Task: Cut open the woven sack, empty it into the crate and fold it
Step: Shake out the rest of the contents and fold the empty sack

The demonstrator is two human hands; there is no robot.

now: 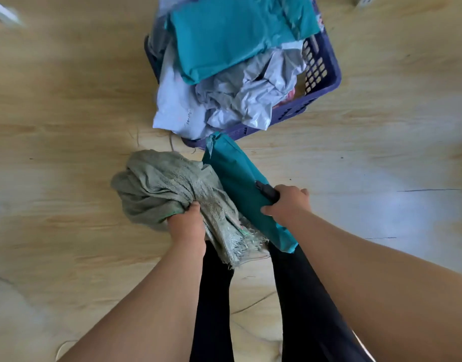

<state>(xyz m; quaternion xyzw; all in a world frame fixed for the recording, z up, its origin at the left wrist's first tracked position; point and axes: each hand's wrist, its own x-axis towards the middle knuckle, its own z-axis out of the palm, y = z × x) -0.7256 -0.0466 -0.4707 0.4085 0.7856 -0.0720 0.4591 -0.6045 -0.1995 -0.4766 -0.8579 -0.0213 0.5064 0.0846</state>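
A crumpled grey-green woven sack (pixel 162 186) with a frayed cut edge hangs bunched in front of my legs. My left hand (pixel 185 223) grips it near its middle. My right hand (pixel 284 205) holds a teal plastic parcel (pixel 237 176) together with a black knife handle (pixel 267 192) pressed against it. The parcel lies slanted beside the sack, its far end near the crate. The purple plastic crate (pixel 321 71) stands on the floor ahead, heaped with teal, white and silver-grey parcels (pixel 237 82).
A wooden-look floor (pixel 67 100) spreads all around the crate. A white parcel (pixel 175 105) hangs over the crate's near left rim. My legs in black trousers (pixel 214 296) stand below the sack. A thin cord (pixel 61 347) lies at the bottom left.
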